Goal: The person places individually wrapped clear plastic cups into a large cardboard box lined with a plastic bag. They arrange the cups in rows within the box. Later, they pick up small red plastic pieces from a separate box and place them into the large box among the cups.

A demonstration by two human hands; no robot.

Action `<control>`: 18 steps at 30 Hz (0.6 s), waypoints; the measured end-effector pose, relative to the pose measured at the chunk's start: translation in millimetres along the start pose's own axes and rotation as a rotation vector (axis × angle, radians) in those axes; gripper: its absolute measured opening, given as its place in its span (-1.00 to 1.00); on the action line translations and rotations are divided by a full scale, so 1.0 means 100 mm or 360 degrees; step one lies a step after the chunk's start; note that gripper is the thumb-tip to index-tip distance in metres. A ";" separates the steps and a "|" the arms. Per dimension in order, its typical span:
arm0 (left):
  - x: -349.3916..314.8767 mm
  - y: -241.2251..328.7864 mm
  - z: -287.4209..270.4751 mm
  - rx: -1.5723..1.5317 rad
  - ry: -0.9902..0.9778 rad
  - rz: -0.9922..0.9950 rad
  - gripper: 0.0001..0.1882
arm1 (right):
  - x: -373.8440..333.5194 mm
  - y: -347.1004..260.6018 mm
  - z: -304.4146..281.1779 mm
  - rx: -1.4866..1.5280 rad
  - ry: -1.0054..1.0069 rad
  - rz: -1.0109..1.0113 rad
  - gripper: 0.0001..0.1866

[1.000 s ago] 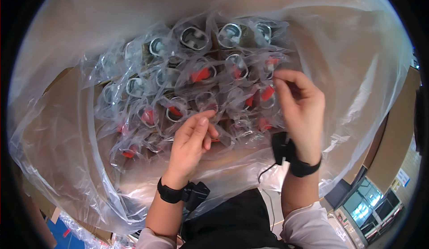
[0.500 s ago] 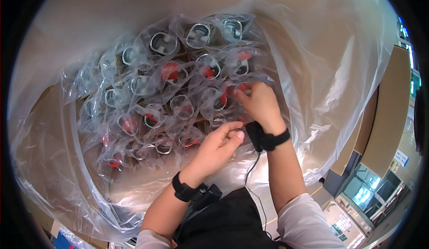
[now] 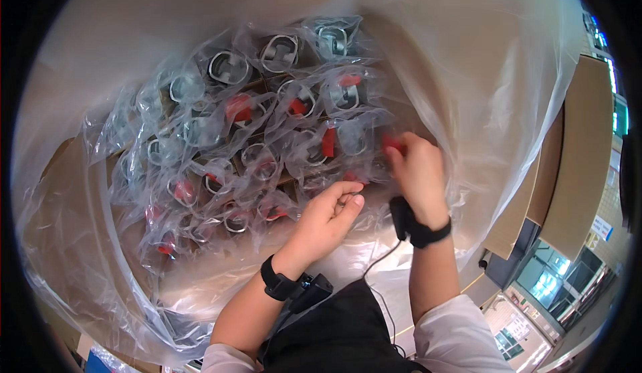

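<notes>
Several metal pistons (image 3: 229, 68), each in a clear plastic bag, stand in rows between cardboard dividers (image 3: 274, 82). Some have a red piece on them, such as the red strip (image 3: 328, 143). My right hand (image 3: 421, 175) is at the right side of the rows, its thumb and fingertips pinched on a small red piece (image 3: 392, 143). Lower and nearer the middle is my left hand (image 3: 328, 219), fingers curled toward the thumb beside another red piece (image 3: 352, 177). Whatever it holds, if anything, is hidden. A bagged piston (image 3: 351, 135) lies left of my right hand.
A big clear plastic liner (image 3: 495, 105) drapes over the walls around the pistons. Brown cardboard flaps (image 3: 585, 152) rise at the right. Each wrist wears a black strap, and a thin cable (image 3: 384, 256) hangs from the right one.
My right hand has moved right and slightly down, away from the bagged piston, with the red piece in its fingers. My left hand stays nearly in place. The view has shifted slightly.
</notes>
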State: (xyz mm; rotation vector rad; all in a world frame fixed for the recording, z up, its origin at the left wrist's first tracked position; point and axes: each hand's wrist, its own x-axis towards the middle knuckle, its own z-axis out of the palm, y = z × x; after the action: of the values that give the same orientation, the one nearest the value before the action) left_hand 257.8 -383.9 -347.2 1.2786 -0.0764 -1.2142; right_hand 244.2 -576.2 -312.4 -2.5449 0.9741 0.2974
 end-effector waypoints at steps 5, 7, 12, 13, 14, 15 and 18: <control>-0.02 -0.01 0.06 0.0047 -0.0019 0.0005 -0.64 | 0.43 0.06 0.67 -0.0404 -0.0433 -0.0078 -0.81; -0.04 -0.01 0.03 0.0039 0.0008 0.0000 -0.63 | 0.49 0.01 0.70 -0.0477 -0.0461 0.0044 -0.81; -0.10 0.01 -0.08 0.0006 0.0080 0.0014 -0.61 | 0.47 -0.17 0.59 -0.0495 -0.0486 0.0148 -0.78; -0.11 0.02 -0.07 -0.0025 0.0079 0.0010 -0.62 | 0.47 -0.13 0.62 -0.0492 -0.0483 0.0055 -0.78; -0.12 0.03 -0.05 -0.0057 0.0080 0.0008 -0.62 | 0.48 -0.05 0.72 -0.0488 -0.0480 -0.0042 -0.77; -0.13 0.05 -0.04 -0.0080 0.0090 0.0006 -0.62 | 0.50 0.04 0.84 -0.0474 -0.0478 -0.0147 -0.76; -0.23 0.06 -0.06 0.0014 0.0082 0.0050 -0.62 | 0.64 0.47 1.05 -0.0030 -0.0522 -0.0636 -0.77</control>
State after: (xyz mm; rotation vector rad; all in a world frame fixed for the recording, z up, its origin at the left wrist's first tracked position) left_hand 255.1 -364.7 -332.5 1.3113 -0.0643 -1.1545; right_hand 253.7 -600.4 -441.3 -2.5255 0.3347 0.5803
